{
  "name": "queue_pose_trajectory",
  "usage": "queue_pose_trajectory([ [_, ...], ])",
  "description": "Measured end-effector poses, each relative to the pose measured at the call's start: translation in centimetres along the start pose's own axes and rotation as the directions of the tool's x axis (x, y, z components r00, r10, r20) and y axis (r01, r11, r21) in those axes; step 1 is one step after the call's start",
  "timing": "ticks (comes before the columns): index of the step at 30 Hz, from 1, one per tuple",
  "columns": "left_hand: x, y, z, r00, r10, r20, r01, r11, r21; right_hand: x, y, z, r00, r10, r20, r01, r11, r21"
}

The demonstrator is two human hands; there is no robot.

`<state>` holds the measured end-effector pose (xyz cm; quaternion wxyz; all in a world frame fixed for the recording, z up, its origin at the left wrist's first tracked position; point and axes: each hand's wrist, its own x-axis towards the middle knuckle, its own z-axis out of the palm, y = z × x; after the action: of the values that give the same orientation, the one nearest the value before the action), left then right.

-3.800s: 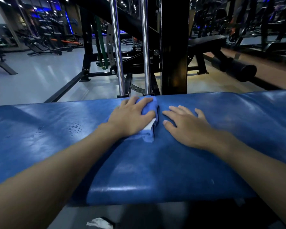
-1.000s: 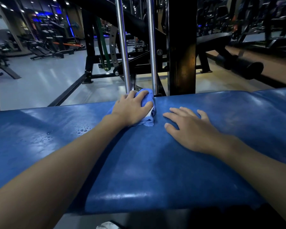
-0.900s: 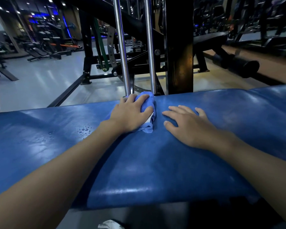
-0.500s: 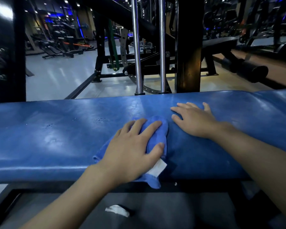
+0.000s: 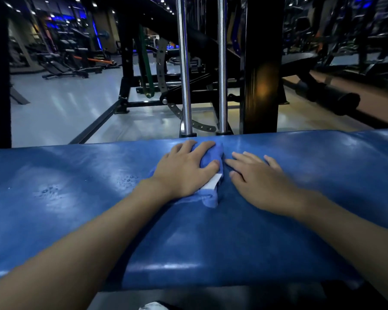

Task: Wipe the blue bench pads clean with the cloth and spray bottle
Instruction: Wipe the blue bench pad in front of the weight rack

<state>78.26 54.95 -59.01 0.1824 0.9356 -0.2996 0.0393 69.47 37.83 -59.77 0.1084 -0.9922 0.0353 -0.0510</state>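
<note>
The blue bench pad (image 5: 76, 198) runs across the whole view, with water droplets left of centre. A folded blue cloth (image 5: 211, 193) with a white tag lies near the pad's far edge. My left hand (image 5: 184, 173) presses on the cloth, fingers spread over it and thumb against its side. Just to the right, my right hand (image 5: 260, 182) lies flat on the bare pad with straight fingers. No spray bottle is in view.
Two chrome guide rods (image 5: 184, 86) and a black upright post (image 5: 262, 86) stand right behind the pad's far edge. A black roller pad (image 5: 332, 99) is at the back right. Grey gym floor (image 5: 54, 113) and other machines lie beyond.
My left hand has pushed the cloth from the pad's near edge back up to the far edge. The right hand stays flat on the pad beside it.
</note>
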Motion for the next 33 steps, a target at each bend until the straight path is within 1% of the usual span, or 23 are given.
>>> queue_pose_trajectory([
  [4,4.7,-1.6,0.4,1.000,0.015,0.018,-0.015,1.000,-0.008,-0.2,-0.1,-0.1,1.000,0.016,-0.019,-0.015,0.999,0.039],
  [6,6.2,-2.0,0.3,1.000,-0.008,0.029,0.008,1.000,-0.014,-0.2,-0.1,-0.2,0.999,0.021,-0.037,-0.020,0.999,0.044],
  [11,7.3,-2.0,0.5,1.000,-0.025,-0.002,0.025,0.999,0.030,-0.2,-0.1,-0.2,0.998,0.027,-0.062,-0.024,0.998,0.054],
  [16,3.2,-1.2,0.2,1.000,0.025,-0.011,-0.025,0.999,0.047,-0.2,0.0,-0.2,0.997,0.031,-0.066,-0.027,0.998,0.057],
  [24,-8.8,1.3,-1.0,0.996,0.090,0.002,-0.089,0.987,0.137,-0.4,-0.6,-0.7,0.999,0.022,-0.044,-0.022,1.000,0.004],
  [26,-11.0,1.7,-1.2,0.994,0.104,0.014,-0.105,0.980,0.169,-0.6,-0.8,-0.9,1.000,0.021,-0.019,-0.021,1.000,-0.004],
  [30,-12.3,2.0,-1.7,0.993,0.114,0.031,-0.117,0.985,0.130,-0.6,-1.4,-1.6,0.999,0.031,0.024,-0.030,0.999,-0.045],
  [33,-10.5,1.6,-1.8,0.992,0.125,0.022,-0.126,0.988,0.086,0.0,-1.8,-1.6,0.999,0.045,0.002,-0.045,0.999,0.024],
])
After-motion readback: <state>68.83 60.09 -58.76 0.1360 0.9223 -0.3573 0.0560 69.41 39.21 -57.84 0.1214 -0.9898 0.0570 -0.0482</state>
